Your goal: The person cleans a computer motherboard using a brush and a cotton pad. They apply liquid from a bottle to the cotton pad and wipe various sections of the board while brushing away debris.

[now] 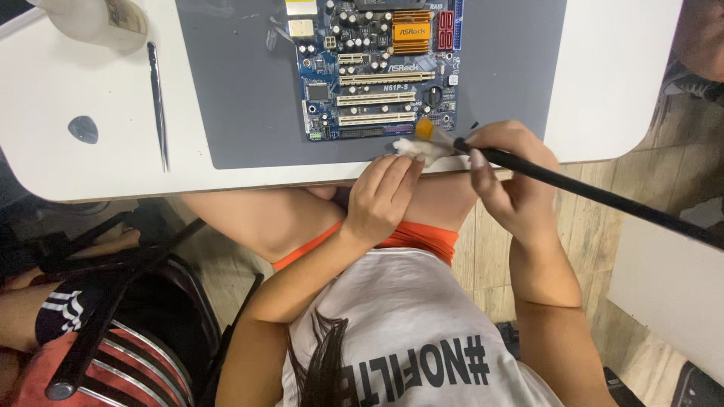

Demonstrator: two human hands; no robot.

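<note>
A white round-cornered worktop (90,173) carries a dark grey rectangular mat (241,113). On the mat lies a blue printed circuit board (377,71) with long pale slots, an orange finned block and red connectors near its far edge. At the worktop's far left corner stands a translucent plastic bottle (90,19) with a tan label on its side. Beside it, on the bare white surface, lie slim dark metal tweezers (158,105), and left of them a small grey teardrop-shaped pick (83,130).

The right hand (509,177) is closed around a long black-handled brush (588,192), its orange bristle tip resting at the near edge of the board. The left hand (381,200) has its fingers pressed together, pinching a small white wad of cloth or tissue (416,148), which touches the brush tip at the mat's near edge.
</note>
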